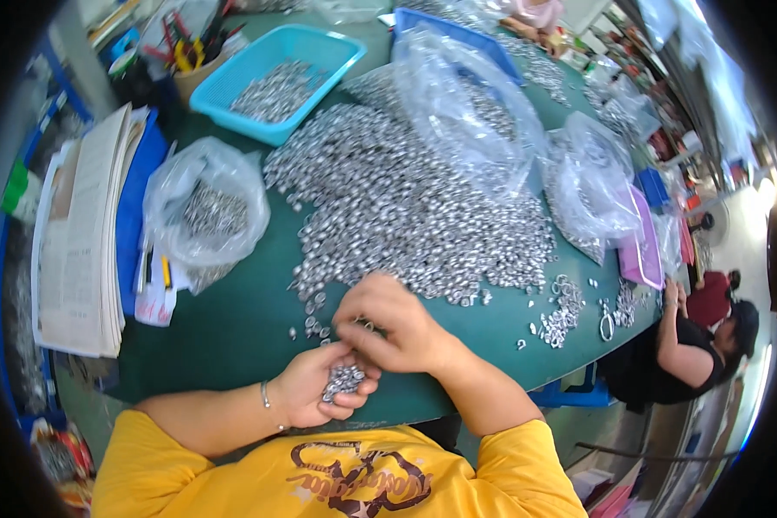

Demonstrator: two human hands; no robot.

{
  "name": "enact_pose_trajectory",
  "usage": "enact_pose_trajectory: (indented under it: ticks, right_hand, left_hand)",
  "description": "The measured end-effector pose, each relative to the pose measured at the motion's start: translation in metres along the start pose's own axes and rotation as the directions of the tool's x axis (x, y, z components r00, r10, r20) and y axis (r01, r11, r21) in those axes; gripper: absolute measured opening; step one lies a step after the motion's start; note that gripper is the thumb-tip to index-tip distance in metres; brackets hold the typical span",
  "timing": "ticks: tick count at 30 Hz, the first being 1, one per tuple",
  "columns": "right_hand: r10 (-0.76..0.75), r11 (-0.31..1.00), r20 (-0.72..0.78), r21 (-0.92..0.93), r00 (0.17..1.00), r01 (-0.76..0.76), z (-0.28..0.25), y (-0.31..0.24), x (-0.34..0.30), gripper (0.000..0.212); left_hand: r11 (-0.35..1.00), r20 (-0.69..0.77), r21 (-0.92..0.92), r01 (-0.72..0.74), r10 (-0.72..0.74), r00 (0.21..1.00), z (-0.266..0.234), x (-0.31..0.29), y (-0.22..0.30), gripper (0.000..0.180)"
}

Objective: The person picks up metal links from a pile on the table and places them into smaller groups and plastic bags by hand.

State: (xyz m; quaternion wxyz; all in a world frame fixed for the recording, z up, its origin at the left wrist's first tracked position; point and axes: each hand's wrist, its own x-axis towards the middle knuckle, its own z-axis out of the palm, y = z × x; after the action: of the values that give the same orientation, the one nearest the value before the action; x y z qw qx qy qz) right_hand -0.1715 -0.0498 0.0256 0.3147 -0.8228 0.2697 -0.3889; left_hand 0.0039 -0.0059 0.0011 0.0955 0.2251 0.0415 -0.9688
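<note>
Cupping small silver pieces (344, 382) above the near edge of a green table (233, 337), a person's left hand (306, 393) lies palm up, fingers curled around the load, while the right hand (397, 324) hangs just beside it, thumb and fingertips drawn together. A glint of metal shows there, though whether a piece is pinched cannot be told. A tilt of the left palm or a slackened finger could send pieces over the near edge, and a bump from the right hand could do the same. A broad heap (406, 194) fills the middle of the table; a careless sweep might mix held pieces into it. A loose scatter (563, 312) toward the right-hand edge looks easy to brush off. The metal is shiny and hard-looking, many pieces rounded, some ring-like. Softer stuff surrounds it: a crumpled clear plastic bag (466, 112) slumps over the heap's far side, and a second bag (249, 186) gapes near the left edge. A turquoise basket (233, 123), smooth-rimmed plastic, sits toward the far left corner.
</note>
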Motion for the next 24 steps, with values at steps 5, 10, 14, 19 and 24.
enact_pose_trajectory:
  ticks: [5, 10, 14, 19, 24]
  right_hand:
    - [0.290, 0.898, -0.038, 0.356, 0.956, -0.258, -0.004, -0.017, -0.013, 0.014]
    - [0.688, 0.471, -0.117, 0.823, 0.716, -0.318, 0.001, -0.004, -0.018, 0.022]
    - [0.711, 0.414, -0.156, 0.881, 0.685, -0.229, 0.010, 0.002, -0.017, 0.021]
    - [0.460, 0.816, -0.573, 0.573, 0.679, -0.069, 0.012, 0.019, -0.028, 0.019]
    - [0.574, 0.735, -0.593, 0.678, 0.565, -0.035, 0.012, 0.004, -0.019, 0.026]
  left_hand:
    - [0.989, -0.024, 0.049, -0.136, 0.138, 0.990, 0.009, -0.003, 0.004, 0.022]
    - [0.957, 0.071, 0.067, -0.282, 0.278, 0.958, 0.015, -0.010, 0.002, 0.028]
    - [0.931, 0.160, -0.054, -0.362, 0.366, 0.917, 0.056, -0.003, 0.015, 0.034]
    - [0.896, 0.237, -0.007, -0.445, 0.434, 0.869, 0.162, 0.084, 0.037, 0.020]
    - [0.868, 0.072, 0.026, -0.497, 0.494, 0.866, 0.230, 0.211, 0.086, 0.015]
